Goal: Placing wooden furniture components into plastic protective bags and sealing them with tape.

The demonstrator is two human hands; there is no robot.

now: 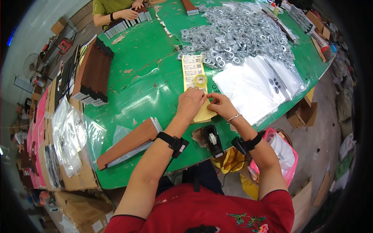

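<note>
A yellow strip of printed labels [192, 66] lies lengthwise on the green table, its near end curling over in front of me. My left hand [190, 103] is closed on this strip, fingertips bent together at its middle. Beside it, my right hand [222, 105] makes a pinch at the strip's right edge; whatever is between its fingertips is too small to make out. Just beyond my left fingers, a roll of clear tape [200, 80] rests on the labels. A black tape dispenser [213, 140] sits at the table's near edge, below my hands.
Many metal rings in clear bags [241, 35] are heaped at the far right. Clear plastic bags [256, 87] lie right of my hands. Brown boards [128, 143] lie near left, with a taller stack [93, 72] beyond. Across the table, a co-worker's hands [130, 13] touch more boards.
</note>
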